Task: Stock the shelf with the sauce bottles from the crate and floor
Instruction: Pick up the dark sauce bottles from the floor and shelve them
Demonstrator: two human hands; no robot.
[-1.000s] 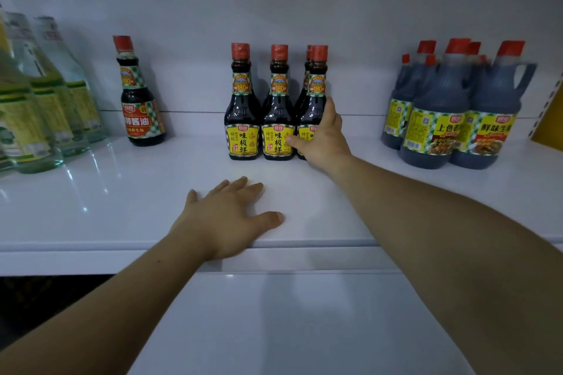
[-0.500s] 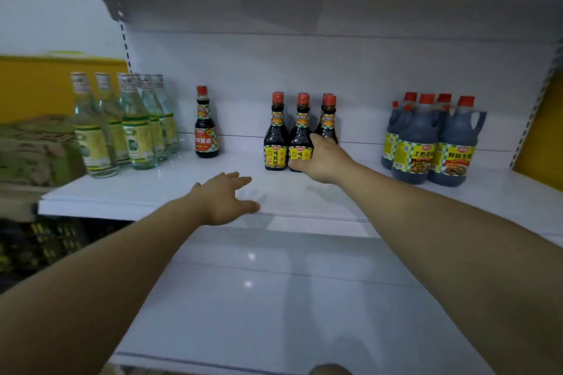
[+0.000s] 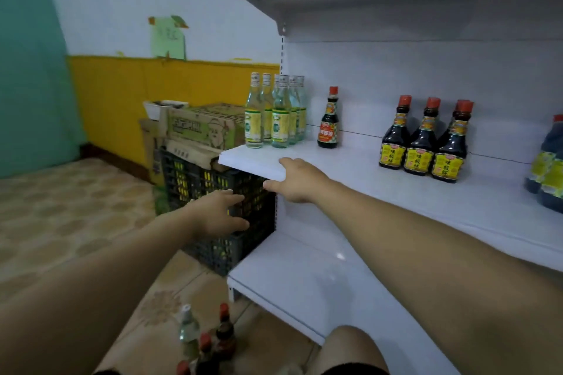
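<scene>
Several dark sauce bottles (image 3: 422, 143) with red caps and yellow labels stand in a group on the white shelf (image 3: 350, 179). A single red-labelled sauce bottle (image 3: 329, 120) stands further left. My right hand (image 3: 297, 179) rests on the shelf's front left edge, fingers straight, holding nothing. My left hand (image 3: 221, 211) hovers open in front of the black plastic crate (image 3: 210, 195) beside the shelf. On the floor near my knee stand several more bottles (image 3: 210, 341), dark ones with red caps and a clear one.
Clear glass bottles (image 3: 275, 114) with yellow-green labels fill the shelf's left end. Large dark jugs (image 3: 548, 167) stand at the right edge. Cardboard boxes (image 3: 198, 128) sit on and behind the crate. A lower white shelf (image 3: 320, 286) juts out below. Tiled floor (image 3: 61, 207) lies left.
My view has swung left and back. My right hand left the grouped sauce bottles and moved to the shelf's left edge. My left hand came off the shelf and dropped toward the crate.
</scene>
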